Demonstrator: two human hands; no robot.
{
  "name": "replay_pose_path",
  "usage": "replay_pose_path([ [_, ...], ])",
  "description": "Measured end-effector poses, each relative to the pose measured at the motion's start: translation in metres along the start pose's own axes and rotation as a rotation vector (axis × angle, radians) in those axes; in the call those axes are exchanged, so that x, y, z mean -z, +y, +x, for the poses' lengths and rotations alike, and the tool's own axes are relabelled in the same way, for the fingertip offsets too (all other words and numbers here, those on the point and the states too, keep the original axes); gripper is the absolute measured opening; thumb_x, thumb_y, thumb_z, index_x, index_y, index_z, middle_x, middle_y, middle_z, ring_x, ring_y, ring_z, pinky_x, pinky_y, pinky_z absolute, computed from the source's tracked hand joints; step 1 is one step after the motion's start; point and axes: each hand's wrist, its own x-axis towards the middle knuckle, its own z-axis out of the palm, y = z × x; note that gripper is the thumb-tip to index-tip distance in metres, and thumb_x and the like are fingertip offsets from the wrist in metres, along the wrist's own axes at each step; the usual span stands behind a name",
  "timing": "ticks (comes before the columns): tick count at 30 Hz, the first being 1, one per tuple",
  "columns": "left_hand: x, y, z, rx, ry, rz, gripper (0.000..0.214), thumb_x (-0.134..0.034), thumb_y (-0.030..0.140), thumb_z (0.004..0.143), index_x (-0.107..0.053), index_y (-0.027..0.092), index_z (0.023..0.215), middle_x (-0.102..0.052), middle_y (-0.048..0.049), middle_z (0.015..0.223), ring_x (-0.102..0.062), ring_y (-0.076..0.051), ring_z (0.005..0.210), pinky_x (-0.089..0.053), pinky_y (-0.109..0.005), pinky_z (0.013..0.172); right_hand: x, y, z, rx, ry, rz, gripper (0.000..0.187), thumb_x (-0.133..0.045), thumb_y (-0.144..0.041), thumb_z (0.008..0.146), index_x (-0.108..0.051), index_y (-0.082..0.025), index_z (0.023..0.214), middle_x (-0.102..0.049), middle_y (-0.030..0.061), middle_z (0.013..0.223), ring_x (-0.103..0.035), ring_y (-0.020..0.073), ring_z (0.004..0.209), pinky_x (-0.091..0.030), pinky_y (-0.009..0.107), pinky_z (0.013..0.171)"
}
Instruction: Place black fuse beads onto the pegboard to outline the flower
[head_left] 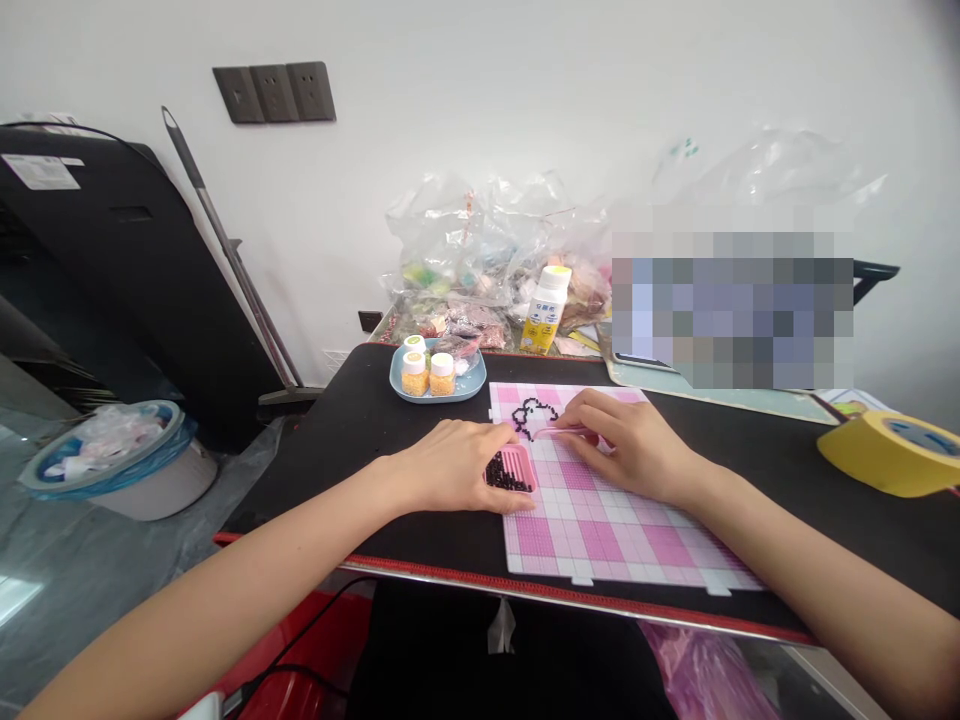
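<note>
A pink-and-white checked pegboard (600, 520) lies on the black table (360, 450). A short curved line of black beads (534, 412) sits near its far left corner. My left hand (450, 465) rests at the board's left edge, fingers curled round a small pink tray (513, 466) full of black beads. My right hand (626, 440) lies on the board and pinches pink tweezers (559, 432), whose tip points left toward the bead line.
A blue dish (437, 385) with three small jars of orange beads stands behind the board. Clear bags of supplies (487, 260) and a yellow-white bottle (546, 310) are piled at the back. A yellow tape roll (889, 452) lies far right. A bin (112, 455) stands left.
</note>
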Motion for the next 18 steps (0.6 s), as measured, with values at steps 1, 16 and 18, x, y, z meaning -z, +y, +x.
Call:
replay_pose_path([
  [1, -0.0001, -0.0002, 0.0, -0.003, 0.002, -0.001, 0.056, -0.058, 0.061, 0.076, -0.054, 0.019, 0.113, -0.066, -0.0083, 0.106, -0.062, -0.028, 0.092, -0.045, -0.035, 0.076, -0.0001, -0.0001, 0.0, -0.001, 0.0, -0.002, 0.016, -0.048, -0.025, 0.091, -0.062, -0.017, 0.092, -0.063, 0.005, 0.088, -0.058, 0.0107, 0.063, -0.044, 0.023, 0.053],
  [16, 0.0005, -0.0026, -0.0015, -0.033, 0.031, 0.013, 0.057, -0.059, 0.061, 0.076, -0.056, 0.016, 0.111, -0.067, -0.0098, 0.104, -0.064, -0.028, 0.09, -0.046, -0.036, 0.075, -0.0012, 0.0001, 0.0006, -0.045, 0.074, -0.073, 0.019, -0.046, -0.03, 0.092, -0.062, -0.019, 0.092, -0.063, 0.0046, 0.087, -0.055, 0.0093, 0.057, -0.043, 0.023, 0.052],
  [18, 0.0008, -0.0022, -0.0014, -0.034, 0.031, 0.007, 0.055, -0.059, 0.06, 0.076, -0.057, 0.017, 0.109, -0.067, -0.0091, 0.103, -0.064, -0.028, 0.089, -0.046, -0.036, 0.075, -0.0018, -0.0001, 0.0007, -0.045, 0.067, -0.068, 0.019, -0.046, -0.03, 0.092, -0.062, -0.019, 0.092, -0.063, 0.0046, 0.087, -0.055, 0.0092, 0.057, -0.043, 0.023, 0.051],
])
